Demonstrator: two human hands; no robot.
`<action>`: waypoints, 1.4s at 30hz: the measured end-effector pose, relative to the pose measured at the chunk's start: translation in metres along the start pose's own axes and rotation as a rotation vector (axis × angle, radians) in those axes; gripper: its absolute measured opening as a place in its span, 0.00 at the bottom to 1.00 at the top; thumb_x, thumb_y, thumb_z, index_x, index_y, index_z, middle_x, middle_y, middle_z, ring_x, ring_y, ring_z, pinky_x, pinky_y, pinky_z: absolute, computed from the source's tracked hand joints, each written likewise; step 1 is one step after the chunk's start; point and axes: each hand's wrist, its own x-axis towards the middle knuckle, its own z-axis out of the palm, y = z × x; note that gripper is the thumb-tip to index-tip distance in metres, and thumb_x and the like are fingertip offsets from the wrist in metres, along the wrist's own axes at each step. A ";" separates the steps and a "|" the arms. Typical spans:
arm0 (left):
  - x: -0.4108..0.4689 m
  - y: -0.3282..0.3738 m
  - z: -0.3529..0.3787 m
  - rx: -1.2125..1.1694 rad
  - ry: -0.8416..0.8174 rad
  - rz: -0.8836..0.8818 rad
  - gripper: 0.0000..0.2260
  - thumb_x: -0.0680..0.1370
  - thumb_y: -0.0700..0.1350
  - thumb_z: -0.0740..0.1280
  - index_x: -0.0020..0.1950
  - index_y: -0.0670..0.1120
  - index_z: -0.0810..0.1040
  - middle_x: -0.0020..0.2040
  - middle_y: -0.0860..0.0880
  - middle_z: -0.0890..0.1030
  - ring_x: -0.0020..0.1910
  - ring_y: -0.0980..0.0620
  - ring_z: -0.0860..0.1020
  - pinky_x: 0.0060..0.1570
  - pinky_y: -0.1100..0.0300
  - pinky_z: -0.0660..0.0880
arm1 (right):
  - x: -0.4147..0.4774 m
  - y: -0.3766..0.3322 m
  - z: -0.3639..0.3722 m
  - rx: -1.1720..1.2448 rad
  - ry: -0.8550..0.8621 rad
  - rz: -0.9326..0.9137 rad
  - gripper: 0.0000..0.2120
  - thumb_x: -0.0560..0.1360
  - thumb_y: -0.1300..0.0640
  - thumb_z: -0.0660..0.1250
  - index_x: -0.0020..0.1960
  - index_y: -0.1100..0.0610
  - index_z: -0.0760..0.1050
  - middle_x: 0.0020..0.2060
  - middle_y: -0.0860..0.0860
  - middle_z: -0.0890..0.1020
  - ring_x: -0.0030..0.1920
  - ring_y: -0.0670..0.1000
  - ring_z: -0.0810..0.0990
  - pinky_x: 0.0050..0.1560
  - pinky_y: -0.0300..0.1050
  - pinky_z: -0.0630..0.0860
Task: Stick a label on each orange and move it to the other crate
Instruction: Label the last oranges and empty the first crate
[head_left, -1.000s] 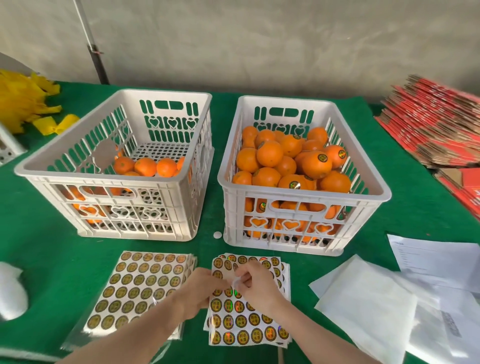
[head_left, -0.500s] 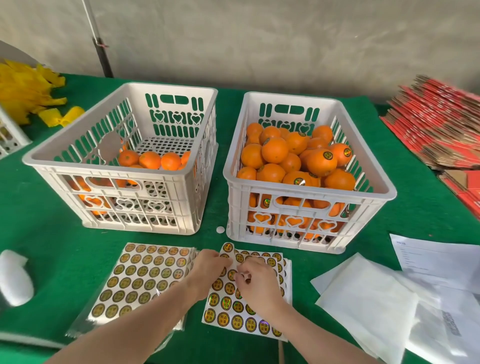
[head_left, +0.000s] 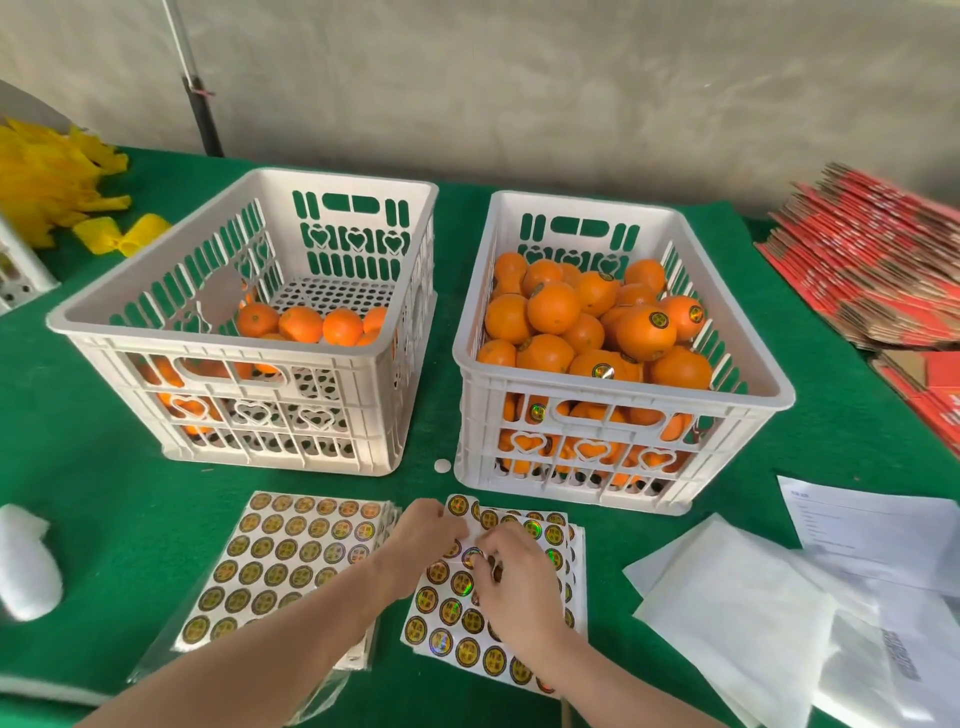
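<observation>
We are finding a passage of green cloth (head_left: 448, 312) between the left crate (head_left: 244, 353) and right crate (head_left: 623, 387). Sticker sheets (head_left: 291, 551) and papers (head_left: 727, 597) are covering the near side.

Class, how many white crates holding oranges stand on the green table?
2. The left crate is nearly empty; the right crate beside it is heaped. A white thing cut off at far left may be another.

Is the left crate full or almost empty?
Almost empty: the left crate holds only a few oranges, and its perforated floor shows behind them.
</observation>
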 end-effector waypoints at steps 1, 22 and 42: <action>0.001 0.000 0.000 0.014 -0.006 0.006 0.06 0.74 0.38 0.65 0.39 0.43 0.70 0.37 0.43 0.73 0.36 0.47 0.73 0.36 0.57 0.68 | 0.001 -0.001 0.000 0.010 0.013 -0.005 0.03 0.72 0.66 0.67 0.41 0.62 0.78 0.42 0.52 0.79 0.42 0.49 0.77 0.42 0.40 0.74; -0.049 0.055 -0.156 0.031 0.297 0.871 0.09 0.77 0.37 0.67 0.40 0.50 0.79 0.28 0.55 0.76 0.25 0.60 0.69 0.26 0.70 0.65 | 0.164 -0.164 -0.032 0.390 0.140 -0.380 0.08 0.78 0.62 0.62 0.56 0.59 0.72 0.50 0.51 0.78 0.51 0.44 0.75 0.52 0.36 0.72; 0.198 0.105 -0.330 1.648 -0.116 -0.144 0.21 0.70 0.60 0.72 0.56 0.49 0.78 0.45 0.54 0.75 0.58 0.44 0.75 0.64 0.49 0.71 | 0.266 -0.173 0.029 -0.018 -0.481 -0.194 0.23 0.77 0.66 0.58 0.68 0.49 0.60 0.48 0.57 0.78 0.46 0.53 0.78 0.49 0.53 0.76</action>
